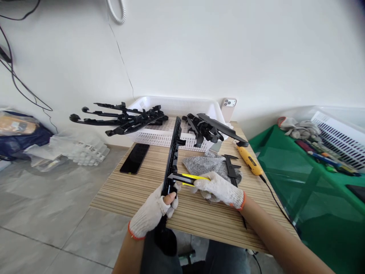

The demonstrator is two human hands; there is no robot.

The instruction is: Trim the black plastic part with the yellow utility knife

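Gripping black rail [172, 156] left hand [152, 211] | right hand [218, 188] clasps cutter [188, 178] | basket [171, 106], caliper [231, 169] behind

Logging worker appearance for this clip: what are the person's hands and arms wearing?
Both the left hand and right hand wear white knitted work gloves with orange-edged cuffs. The left glove's thumb tip is open. Forearms are bare, no sleeves.
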